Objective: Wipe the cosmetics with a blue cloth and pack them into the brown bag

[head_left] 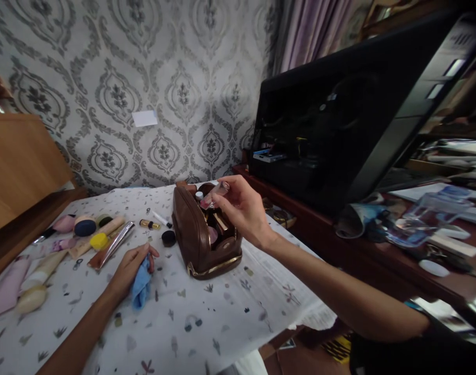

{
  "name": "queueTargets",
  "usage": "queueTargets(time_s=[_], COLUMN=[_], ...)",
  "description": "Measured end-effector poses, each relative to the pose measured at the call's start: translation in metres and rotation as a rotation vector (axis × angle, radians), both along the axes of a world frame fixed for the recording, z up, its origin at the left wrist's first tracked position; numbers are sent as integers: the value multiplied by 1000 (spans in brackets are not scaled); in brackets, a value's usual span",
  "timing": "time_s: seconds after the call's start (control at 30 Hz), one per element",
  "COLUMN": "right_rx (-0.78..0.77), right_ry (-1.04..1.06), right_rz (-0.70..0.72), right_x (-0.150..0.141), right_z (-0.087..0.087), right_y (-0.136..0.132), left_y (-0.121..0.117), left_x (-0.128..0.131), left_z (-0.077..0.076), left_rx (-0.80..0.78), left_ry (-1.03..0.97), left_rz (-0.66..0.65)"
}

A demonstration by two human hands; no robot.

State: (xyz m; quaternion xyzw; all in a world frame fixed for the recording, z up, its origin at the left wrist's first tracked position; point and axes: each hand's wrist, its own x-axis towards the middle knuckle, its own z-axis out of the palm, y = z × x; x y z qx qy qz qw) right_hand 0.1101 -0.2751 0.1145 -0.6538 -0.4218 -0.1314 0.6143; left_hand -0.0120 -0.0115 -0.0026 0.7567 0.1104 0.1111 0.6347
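A: What is nearest?
B: The left hand (133, 263), loosely curled with a blue cloth (142, 286) gripped in it; the cloth hangs down onto the patterned surface (163, 333).
A: And the right hand (245, 208)?
B: It's above the open brown bag (193, 234), thumb and fingers closed on a small clear container (218, 194), held tilted over the opening. The bag sits upright on the surface, between the hands and a little beyond the left one.
A: Anything inside?
B: Several small items; I can make out a white cap (199, 196) just past the container. The rest is too dark to name.
A: What lies around the left hand?
B: A black jar (168, 238) beyond it, just beside the bag. To its left, a shiny tube (114, 242) and a yellow item (99, 240), among more tubes. Farther out, a gold tube (149, 224) and a white stick (161, 219).
A: Farthest?
B: A black screen (319, 120) beyond the right hand, and a white card (144, 118) on the wall beyond both.
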Motion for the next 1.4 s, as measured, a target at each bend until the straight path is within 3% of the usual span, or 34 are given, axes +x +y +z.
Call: queueTargets(time_s=[0.1, 0.33, 0.53, 0.7, 1.2, 1.4], right_rx=[-194, -953, -1273, -1374, -1395, -1372], right_ry=[13, -274, -408, -462, -473, -483], right_rz=[-52, -248, -254, -286, -294, -293], right_x=[11, 32, 44, 47, 42, 40], right_z=[-2, 8, 11, 5, 5, 17], right_y=[-3, 17, 36, 40, 44, 37], left_y=[2, 3, 4, 4, 3, 5], left_x=[1, 1, 1, 2, 1, 2], left_z=[0, -2, -3, -3, -1, -3], left_rx=[47, 105, 77, 82, 167, 146], left_ry=[29, 89, 91, 92, 110, 119], left_rz=[-13, -44, -70, -80, -106, -130])
